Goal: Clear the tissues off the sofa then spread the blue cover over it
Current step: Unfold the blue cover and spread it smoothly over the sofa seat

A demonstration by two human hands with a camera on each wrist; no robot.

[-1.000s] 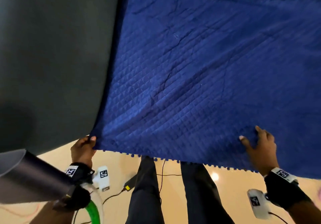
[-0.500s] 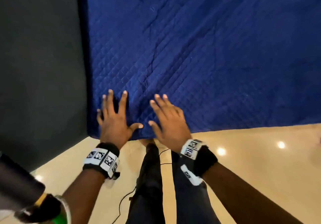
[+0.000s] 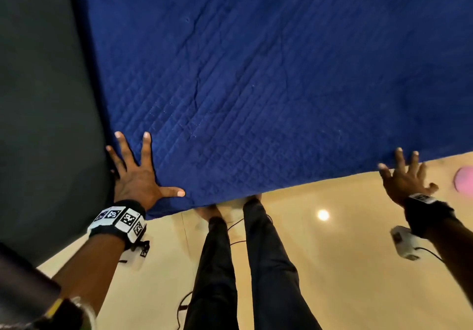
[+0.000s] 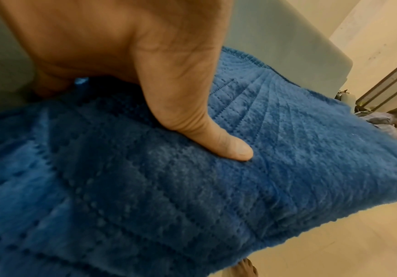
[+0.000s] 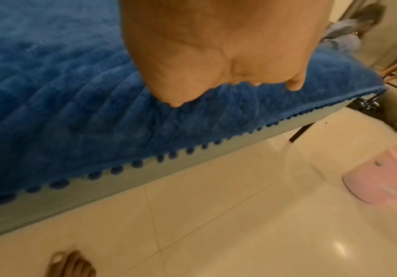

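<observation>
The blue quilted cover [image 3: 268, 86] lies flat over the sofa seat and fills most of the head view. My left hand [image 3: 139, 173] presses flat on its near left corner with fingers spread, beside the grey sofa arm [image 3: 43, 99]. In the left wrist view the thumb [image 4: 219, 142] rests on the plush blue cover [image 4: 145, 196]. My right hand [image 3: 407, 176] is spread open at the cover's near right edge, blurred. In the right wrist view that hand [image 5: 216, 61] hovers flat over the cover [image 5: 50, 93], whose bobble fringe hangs along the sofa front. No tissues are in view.
A cream tiled floor [image 3: 332, 265] runs in front of the sofa, with my legs [image 3: 245, 265] standing on it and cables trailing. A pink round object [image 5: 382, 174] sits on the floor to the right. Another person [image 4: 396, 120] sits beyond the sofa's far end.
Both hands lay together at the cover's near left half a second ago. The right hand has swept right along the front edge; the left stays at the corner.
</observation>
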